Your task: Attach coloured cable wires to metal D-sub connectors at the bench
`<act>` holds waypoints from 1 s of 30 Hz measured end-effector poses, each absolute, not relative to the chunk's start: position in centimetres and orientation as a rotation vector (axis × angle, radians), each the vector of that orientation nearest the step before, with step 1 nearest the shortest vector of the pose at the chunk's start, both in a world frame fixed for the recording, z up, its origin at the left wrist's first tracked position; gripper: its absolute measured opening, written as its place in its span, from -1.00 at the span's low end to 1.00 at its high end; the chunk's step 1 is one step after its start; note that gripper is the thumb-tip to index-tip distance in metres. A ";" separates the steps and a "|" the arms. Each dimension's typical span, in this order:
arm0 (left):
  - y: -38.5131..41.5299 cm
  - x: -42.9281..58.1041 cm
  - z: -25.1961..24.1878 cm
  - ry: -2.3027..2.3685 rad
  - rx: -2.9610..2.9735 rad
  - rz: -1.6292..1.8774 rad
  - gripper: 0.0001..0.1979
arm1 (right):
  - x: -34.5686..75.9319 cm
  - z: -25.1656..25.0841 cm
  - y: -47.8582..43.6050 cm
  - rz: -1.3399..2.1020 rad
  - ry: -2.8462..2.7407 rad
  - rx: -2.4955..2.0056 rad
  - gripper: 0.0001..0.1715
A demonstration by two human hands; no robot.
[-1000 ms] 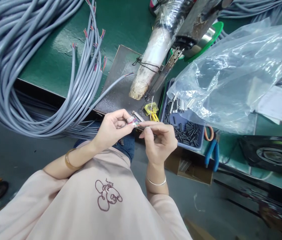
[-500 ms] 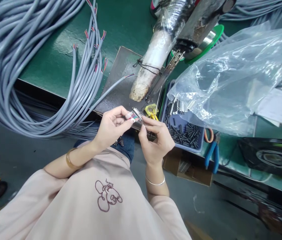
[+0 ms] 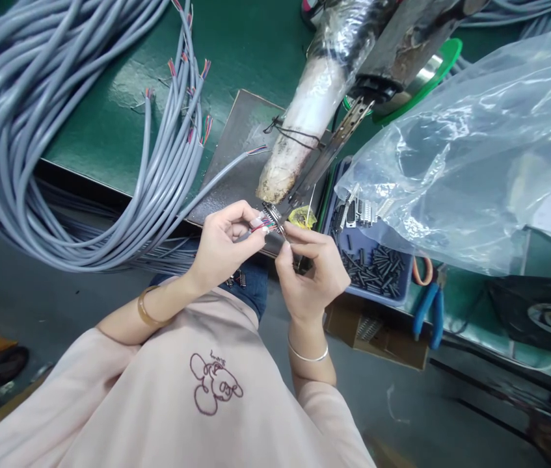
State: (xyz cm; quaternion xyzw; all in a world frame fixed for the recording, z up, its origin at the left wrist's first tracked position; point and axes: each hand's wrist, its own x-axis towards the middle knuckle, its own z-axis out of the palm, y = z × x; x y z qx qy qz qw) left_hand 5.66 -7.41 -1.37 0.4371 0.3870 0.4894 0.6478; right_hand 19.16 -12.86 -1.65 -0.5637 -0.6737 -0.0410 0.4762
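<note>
My left hand (image 3: 224, 244) pinches the stripped end of a grey cable, its coloured wires (image 3: 261, 225) fanned at my fingertips. My right hand (image 3: 313, 270) is closed on a thin tool I cannot make out, held against a small metal connector (image 3: 273, 214) that touches the wire ends. Both hands meet at the front edge of the green bench (image 3: 236, 52), over a dark metal plate (image 3: 236, 162). What grips the connector itself is hidden by my fingers.
A big coil of grey cables (image 3: 36, 123) fills the left. A plastic-wrapped arm (image 3: 314, 104) slants down over the plate. A blue tray (image 3: 402, 283) of small black sleeves, a clear plastic bag (image 3: 465, 156) and blue-handled pliers (image 3: 429, 305) lie to the right.
Both hands have risen slightly toward the bench edge, and the connector has come up against the wire ends. My right hand has turned from flat-fingered to a tighter pinch.
</note>
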 end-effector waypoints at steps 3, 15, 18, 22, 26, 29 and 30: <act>-7.4 5.7 -1.3 0.895 1.012 1.113 -0.86 | 19.2 -1.5 -12.7 -0.110 -1.651 -1.379 -0.79; -7.2 5.6 -1.1 0.898 1.008 1.068 -0.86 | 19.3 -1.5 -12.8 -0.153 -1.678 -1.406 -0.79; -7.2 5.7 -1.0 0.905 1.014 1.068 -0.88 | 19.3 -1.5 -12.7 -0.151 -1.681 -1.397 -0.79; -7.2 5.8 -0.6 0.896 1.039 1.103 -0.90 | 19.1 -1.2 -12.6 -0.192 -1.664 -1.413 -0.81; -7.2 5.8 -0.4 0.900 1.048 1.092 -0.89 | 18.9 -1.0 -12.7 -0.228 -1.668 -1.429 -0.82; -7.0 5.7 -0.4 0.896 1.028 1.068 -0.88 | 18.9 -1.1 -12.9 -0.193 -1.641 -1.430 -0.82; -7.0 5.7 -0.5 0.897 1.016 1.057 -0.88 | 18.9 -1.2 -13.0 -0.154 -1.599 -1.430 -0.82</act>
